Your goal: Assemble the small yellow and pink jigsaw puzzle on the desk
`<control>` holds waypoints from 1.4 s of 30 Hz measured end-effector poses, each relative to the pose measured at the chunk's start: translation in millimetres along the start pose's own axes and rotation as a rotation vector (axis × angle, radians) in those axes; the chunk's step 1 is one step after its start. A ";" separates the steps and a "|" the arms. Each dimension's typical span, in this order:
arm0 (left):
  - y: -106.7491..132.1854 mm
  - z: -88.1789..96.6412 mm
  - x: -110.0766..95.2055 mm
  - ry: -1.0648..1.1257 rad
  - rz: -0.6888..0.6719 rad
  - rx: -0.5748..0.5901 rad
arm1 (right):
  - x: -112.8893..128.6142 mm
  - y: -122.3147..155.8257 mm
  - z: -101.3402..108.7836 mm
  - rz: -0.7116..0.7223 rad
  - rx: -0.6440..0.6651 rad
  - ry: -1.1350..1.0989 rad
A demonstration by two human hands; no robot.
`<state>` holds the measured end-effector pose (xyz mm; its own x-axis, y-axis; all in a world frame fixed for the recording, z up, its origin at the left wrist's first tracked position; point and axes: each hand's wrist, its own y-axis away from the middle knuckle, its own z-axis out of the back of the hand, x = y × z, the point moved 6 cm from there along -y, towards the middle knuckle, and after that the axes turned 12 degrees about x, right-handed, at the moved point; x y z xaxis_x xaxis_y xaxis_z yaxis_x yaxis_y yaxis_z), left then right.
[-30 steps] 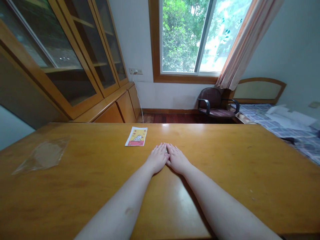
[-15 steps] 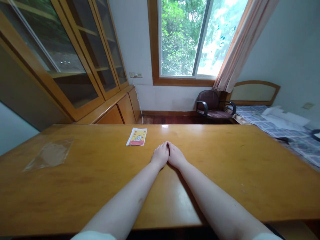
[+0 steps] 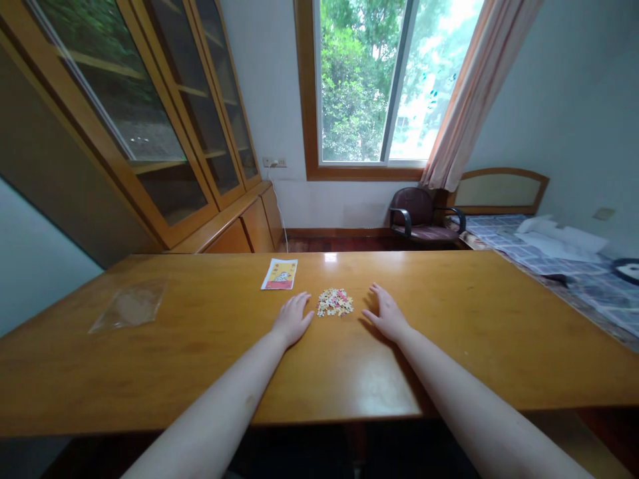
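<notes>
Probably light, stiff and best pinched by their edges, small multicoloured jigsaw pieces (image 3: 335, 303) lie heaped on the brown wooden counter (image 3: 499, 346) between left hand (image 3: 291, 320) and right hand (image 3: 390, 319), fingers loosely spread, empty.

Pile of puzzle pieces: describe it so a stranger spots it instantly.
On the wooden table, find the gap between the left hand and the right hand. There lies the pile of puzzle pieces: many small yellow and pink bits, unlike the single flat picture card nearby.
</notes>
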<state>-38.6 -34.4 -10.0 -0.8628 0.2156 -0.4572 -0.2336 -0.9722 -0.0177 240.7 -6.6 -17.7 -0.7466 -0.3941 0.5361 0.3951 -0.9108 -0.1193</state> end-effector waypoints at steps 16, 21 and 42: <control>-14.9 -1.2 25.3 -0.341 0.203 0.199 | -22.9 -11.6 -1.5 -0.274 0.255 0.307; -15.0 -0.5 24.9 -0.322 0.194 0.219 | -22.4 -15.7 -3.3 -0.279 0.291 0.329; -15.8 -1.3 28.1 -0.355 0.224 0.242 | -24.3 -16.7 -4.5 -0.328 0.332 0.392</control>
<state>-58.6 -13.1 -23.7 -0.9936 0.0624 -0.0941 -0.0860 -0.9582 0.2728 249.8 17.7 -32.5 -0.9741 -0.1729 0.1459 0.2102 -0.9303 0.3007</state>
